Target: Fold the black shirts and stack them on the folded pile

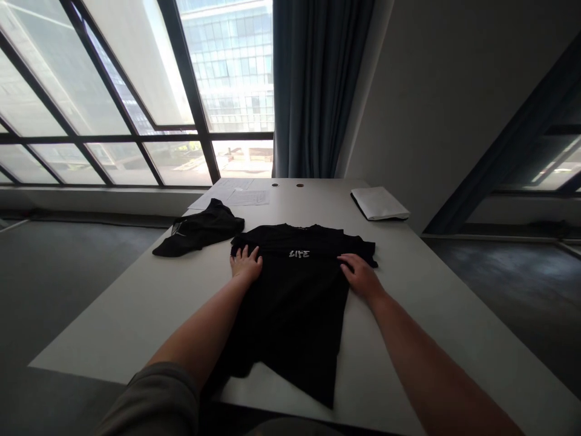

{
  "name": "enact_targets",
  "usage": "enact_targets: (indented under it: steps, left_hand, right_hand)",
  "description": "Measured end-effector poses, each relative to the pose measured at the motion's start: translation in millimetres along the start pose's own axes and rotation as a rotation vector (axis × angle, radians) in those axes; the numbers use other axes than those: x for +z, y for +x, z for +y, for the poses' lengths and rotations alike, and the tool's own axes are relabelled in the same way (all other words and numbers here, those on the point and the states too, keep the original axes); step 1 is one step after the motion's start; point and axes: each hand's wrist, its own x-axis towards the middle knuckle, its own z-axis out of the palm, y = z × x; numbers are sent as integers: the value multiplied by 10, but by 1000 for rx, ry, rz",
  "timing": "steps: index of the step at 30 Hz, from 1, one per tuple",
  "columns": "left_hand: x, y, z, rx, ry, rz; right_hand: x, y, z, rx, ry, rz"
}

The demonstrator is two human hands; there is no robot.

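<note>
Spread open and gripping nothing, the left hand (pixel 246 264) pressed the black shirt (pixel 297 303) at ten o'clock; the right hand (pixel 362 277) curled at two, grip unclear, both perhaps steadying it mid-tabletop (pixel 136 303). Another dark garment (pixel 202 229) lay beyond ten.

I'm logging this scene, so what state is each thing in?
Printed black shirt: spread out, hem uneven
Left hand: fingers spread on shirt
Right hand: fingers at shirt's edge
Other black garment: bunched up
Papers: lying flat
White item: lying flat
Curtain: hanging in folds
Window pane: apparently ajar
</note>
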Motion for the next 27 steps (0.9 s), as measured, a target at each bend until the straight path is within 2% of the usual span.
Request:
enact_targets:
  steps: [4, 6, 9, 11, 13, 20, 23, 27]
  left_hand:
    - [-12, 63, 4, 11, 2, -1]
    - [-27, 104, 13, 20, -2, -9]
    - [-57, 174, 12, 52, -9, -23]
    - [-73, 219, 0, 77, -13, -29]
    - [-81, 258, -15, 95, -18, -28]
    - [-89, 302, -43, 124, -11, -15]
    - [-108, 263, -92, 161, -6, -30]
    - [-120, 121, -191, 250, 56, -62]
  right_hand:
    - [-40, -552, -570, -113, -27, -184]
    - [-88, -788, -850, -203, 52, -292]
    - [-199, -1022, -1099, -303, 217, -586]
    - [-299, -1082, -1118, -252, 284, -718]
    - [-408, -1093, -1048, -177, 326, -780]
    - [-731, -1175, -735, -106, 353, -883]
    - [-898, -1186, -728, -71, 347, -921]
    - [-1161, -1089, -795, -49, 277, -1035]
